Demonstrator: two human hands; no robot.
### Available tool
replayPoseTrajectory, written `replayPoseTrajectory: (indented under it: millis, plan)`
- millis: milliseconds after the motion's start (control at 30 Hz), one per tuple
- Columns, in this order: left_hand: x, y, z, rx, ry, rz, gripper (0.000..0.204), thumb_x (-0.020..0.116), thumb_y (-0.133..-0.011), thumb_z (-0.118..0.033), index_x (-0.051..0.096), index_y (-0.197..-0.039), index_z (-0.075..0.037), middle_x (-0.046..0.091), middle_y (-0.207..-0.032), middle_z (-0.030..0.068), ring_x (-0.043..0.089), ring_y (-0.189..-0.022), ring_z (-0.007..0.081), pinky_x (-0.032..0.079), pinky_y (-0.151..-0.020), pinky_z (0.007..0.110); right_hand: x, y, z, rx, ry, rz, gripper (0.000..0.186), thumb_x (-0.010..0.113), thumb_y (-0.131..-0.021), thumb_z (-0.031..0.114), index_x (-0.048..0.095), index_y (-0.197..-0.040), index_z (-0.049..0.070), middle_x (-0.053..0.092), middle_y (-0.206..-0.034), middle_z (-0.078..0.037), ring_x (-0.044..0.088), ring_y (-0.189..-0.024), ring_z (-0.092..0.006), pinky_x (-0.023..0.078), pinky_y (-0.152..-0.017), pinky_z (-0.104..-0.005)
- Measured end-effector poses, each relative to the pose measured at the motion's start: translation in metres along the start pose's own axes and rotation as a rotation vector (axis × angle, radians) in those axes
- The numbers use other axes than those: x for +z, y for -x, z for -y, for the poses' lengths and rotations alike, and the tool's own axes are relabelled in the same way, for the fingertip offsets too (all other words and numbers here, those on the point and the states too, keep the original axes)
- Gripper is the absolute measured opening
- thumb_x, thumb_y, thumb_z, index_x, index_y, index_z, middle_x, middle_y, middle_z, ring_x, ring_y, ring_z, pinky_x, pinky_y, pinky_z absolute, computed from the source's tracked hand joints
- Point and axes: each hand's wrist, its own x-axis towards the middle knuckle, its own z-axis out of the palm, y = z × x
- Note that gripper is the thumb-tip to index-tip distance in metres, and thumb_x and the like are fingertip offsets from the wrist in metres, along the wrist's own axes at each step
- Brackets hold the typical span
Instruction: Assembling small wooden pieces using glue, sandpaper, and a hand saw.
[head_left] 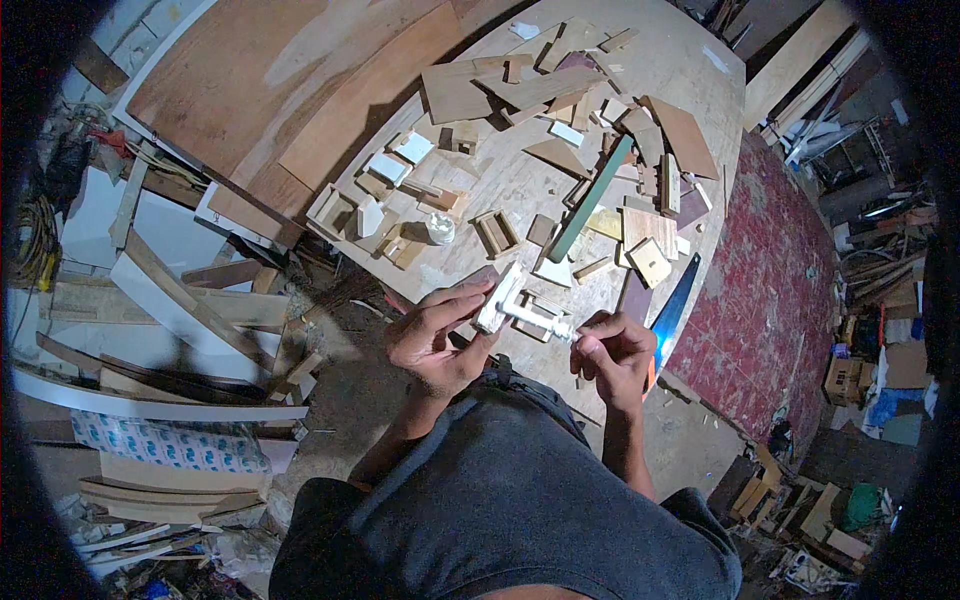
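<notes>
In front of my waist, my left hand [441, 335] is closed around the edge of a small pale wooden block [497, 298]. A thin white rod with a ridged, knobbed end [540, 319] reaches from the block's face toward my right hand [617, 358]. The fingers of that hand pinch the rod's knobbed end. Whether the rod is fixed to the block or only touches it, I cannot tell. Just beyond the hands, a small wooden frame [493, 234] and a white jar [440, 229] stand on the wooden table [480, 180].
A long green strip [592, 200] lies among several wood offcuts [560, 85]. At the table's right edge is a hand saw [676, 305] with an orange handle. Large brown boards [260, 90] lean at the left, above scrap panels. Right of the table lies a dark red sheet [765, 290].
</notes>
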Motion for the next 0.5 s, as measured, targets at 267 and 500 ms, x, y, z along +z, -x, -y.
replayPoseTrajectory:
  millis: [267, 500]
  plan:
    - [-0.008, 0.0, 0.004, 0.073, -0.095, 0.136, 0.041, 0.074, -0.07, 0.014, 0.057, -0.108, 0.009, 0.063, -0.112, 0.0284, 0.065, -0.104, 0.0311, 0.055, -0.09, 0.037, -0.01, -0.004, 0.005, -0.063, 0.016, -0.056, 0.009, 0.07, -0.087, 0.002, 0.063, -0.086, -0.003, 0.064, -0.074, -0.012, 0.059, -0.051, -0.0133, 0.041, -0.04, -0.0231]
    - [-0.005, -0.003, 0.008, 0.108, -0.086, 0.116, 0.04, 0.075, -0.07, 0.013, 0.059, -0.107, 0.009, 0.064, -0.11, 0.0274, 0.067, -0.1, 0.03, 0.056, -0.087, 0.036, -0.004, -0.004, 0.006, -0.103, 0.133, -0.137, 0.01, 0.073, -0.083, -0.002, 0.063, -0.085, -0.004, 0.065, -0.076, -0.014, 0.06, -0.054, -0.0135, 0.044, -0.043, -0.023]
